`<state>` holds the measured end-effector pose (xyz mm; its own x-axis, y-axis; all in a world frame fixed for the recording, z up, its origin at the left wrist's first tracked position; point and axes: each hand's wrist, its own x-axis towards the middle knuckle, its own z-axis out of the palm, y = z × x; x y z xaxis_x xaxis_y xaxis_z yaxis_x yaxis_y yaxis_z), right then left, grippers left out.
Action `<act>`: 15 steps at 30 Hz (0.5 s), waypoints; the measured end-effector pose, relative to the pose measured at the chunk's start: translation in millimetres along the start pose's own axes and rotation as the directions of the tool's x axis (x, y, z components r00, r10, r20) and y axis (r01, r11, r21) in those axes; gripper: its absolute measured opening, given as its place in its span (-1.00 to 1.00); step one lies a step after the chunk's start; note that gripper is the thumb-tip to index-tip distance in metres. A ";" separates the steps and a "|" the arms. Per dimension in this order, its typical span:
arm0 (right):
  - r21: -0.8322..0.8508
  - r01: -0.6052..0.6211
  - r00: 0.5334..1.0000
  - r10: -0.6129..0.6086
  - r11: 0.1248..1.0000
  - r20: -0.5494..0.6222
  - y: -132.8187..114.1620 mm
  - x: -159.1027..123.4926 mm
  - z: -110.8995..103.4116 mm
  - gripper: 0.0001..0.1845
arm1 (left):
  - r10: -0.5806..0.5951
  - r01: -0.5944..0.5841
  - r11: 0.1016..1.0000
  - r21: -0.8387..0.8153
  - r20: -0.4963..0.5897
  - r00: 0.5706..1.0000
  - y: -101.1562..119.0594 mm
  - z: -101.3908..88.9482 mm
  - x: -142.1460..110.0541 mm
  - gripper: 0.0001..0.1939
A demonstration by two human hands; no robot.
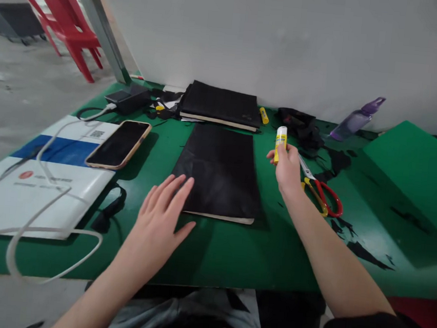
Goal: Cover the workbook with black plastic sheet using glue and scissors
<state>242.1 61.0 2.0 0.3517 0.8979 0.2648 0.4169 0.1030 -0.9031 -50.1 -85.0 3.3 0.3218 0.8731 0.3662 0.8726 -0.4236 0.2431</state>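
Note:
A black-covered book (pixel 221 174) lies flat on the green table, its pale page edge showing toward me. My left hand (pixel 166 205) is spread open at the book's near left corner, fingertips at the cover; whether they press on it I cannot tell. In my right hand (pixel 289 168), to the right of the book, a yellow glue stick (pixel 281 139) with a white top stands upright. Just beside that hand, scissors (pixel 325 197) with red and yellow handles rest on the table, partly hidden by my wrist.
Behind the book lies a stack of black-covered books (pixel 220 105) with a yellow cap (pixel 264 116) beside it. Black scraps (pixel 303 128) and a purple bottle (pixel 354 120) sit at the back right. A phone (pixel 120 144), a white cable (pixel 44 209) and a white-and-blue packet (pixel 46 183) occupy the left.

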 end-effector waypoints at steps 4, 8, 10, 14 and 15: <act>0.202 0.028 0.999 -0.023 0.979 -0.026 -0.7 -2.5 3.5 -0.69 | -0.068 0.065 0.997 0.036 0.077 0.995 -35.1 -4.7 -11.1 -0.31; 0.219 0.072 0.997 -0.068 0.973 -0.025 -2.9 -4.7 7.0 -0.71 | -0.093 0.090 0.995 0.041 0.100 0.991 -52.8 -4.8 -15.0 -0.41; 0.104 0.117 0.993 -0.115 0.988 -0.022 -9.1 -6.2 3.5 -0.72 | -0.084 0.080 0.996 0.043 0.081 0.993 -54.7 -4.0 -15.1 -0.49; -0.242 0.360 0.913 -0.288 0.901 0.288 -34.8 -19.9 -15.4 -0.88 | -0.029 0.026 0.998 0.053 0.053 0.998 -53.4 -3.5 -14.2 -0.60; -0.275 0.453 0.853 -0.323 0.848 0.409 -41.5 -26.3 -21.3 -0.89 | -0.012 0.010 0.998 0.062 0.045 0.999 -53.0 -3.6 -14.4 -0.62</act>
<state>233.4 24.0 39.7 -0.1779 0.9079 0.3795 0.7435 0.3766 -0.5526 -102.3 -75.9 -11.7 0.3271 0.8882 0.3226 0.8967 -0.3995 0.1907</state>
